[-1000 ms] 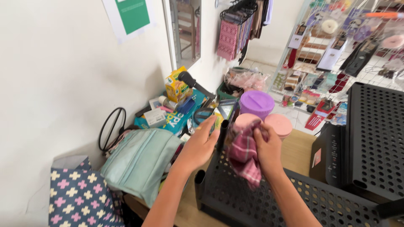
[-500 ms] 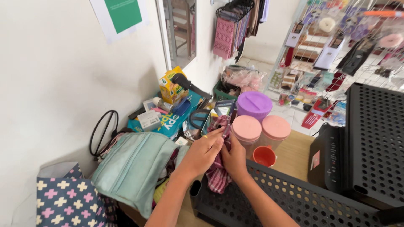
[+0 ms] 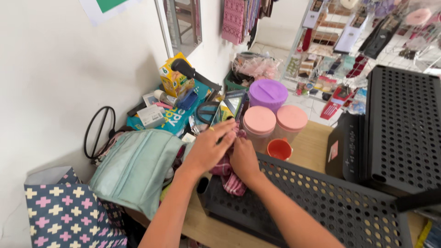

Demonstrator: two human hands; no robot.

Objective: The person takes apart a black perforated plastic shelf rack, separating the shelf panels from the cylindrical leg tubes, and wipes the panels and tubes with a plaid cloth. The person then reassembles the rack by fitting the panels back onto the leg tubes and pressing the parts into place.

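Both my hands are together on a red and pink checked cloth (image 3: 232, 181) that is bunched at the left end of a black perforated plastic panel (image 3: 317, 202). My left hand (image 3: 209, 148) lies over the cloth from the left, fingers spread across its top. My right hand (image 3: 243, 158) grips the cloth from the right. Part of the cloth hangs over the panel's edge below my hands; the rest is hidden under my fingers.
Two pink-lidded jars (image 3: 259, 123) and a purple-lidded one (image 3: 268, 93) stand just behind my hands, with a small orange cup (image 3: 279, 149) beside them. A mint green bag (image 3: 138, 167) lies to the left, a patterned bag (image 3: 69, 213) below it. Another black perforated crate (image 3: 404, 124) stands at right.
My hands and the cloth have moved down and left, from in front of the pink jars to the panel's left end. The orange cup has come into view.
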